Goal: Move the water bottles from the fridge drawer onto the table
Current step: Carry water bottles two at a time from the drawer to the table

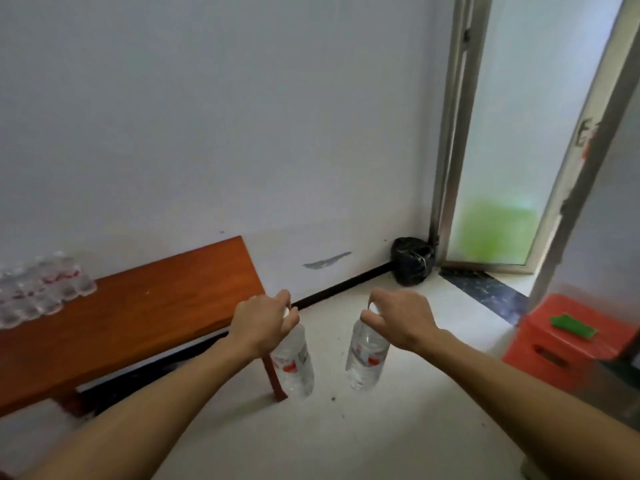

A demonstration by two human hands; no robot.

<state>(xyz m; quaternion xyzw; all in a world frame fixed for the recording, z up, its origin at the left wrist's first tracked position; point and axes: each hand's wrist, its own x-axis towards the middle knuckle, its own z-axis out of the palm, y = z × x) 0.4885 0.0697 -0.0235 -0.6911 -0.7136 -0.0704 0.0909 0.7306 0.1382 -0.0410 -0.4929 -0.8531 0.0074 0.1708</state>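
Water bottles, two in hand, clear plastic with white caps and red-and-white labels.

- Left bottle (pixel 294 362): hangs upright from the left hand (pixel 263 323), whose fingers are curled around the cap and neck. Its body is in the air above the floor (pixel 346 427), just in front of the table's near right leg and beside the table's right end.
- Right bottle (pixel 367 358): hangs from the right hand (pixel 398 320), fingers curled over the cap and neck, thumb against the shoulder of the bottle. It tilts slightly, base toward the left bottle. The two bottles are near each other but apart.
- Both forearms are bare and reach forward from the lower corners of the view.
- Table (pixel 156 306): low, reddish-brown wood, set along the white wall (pixel 207 116) at the left.
- Cluster of bottles (pixel 38 285): clear, with red label marks, gathered on the far left end of the tabletop. Blur prevents a count and hides whether they stand or lie.
- Black bag (pixel 412 259): on the floor in the corner, touching the door frame.
- Door (pixel 502 133): frosted glass panel in a metal frame at the right, with a green blur behind its lower part.
- Red crate (pixel 568 337): plastic, at the right edge, with a slot handle on its side.
- Green item (pixel 571 325): lies flat on the crate's top; too blurred to identify.
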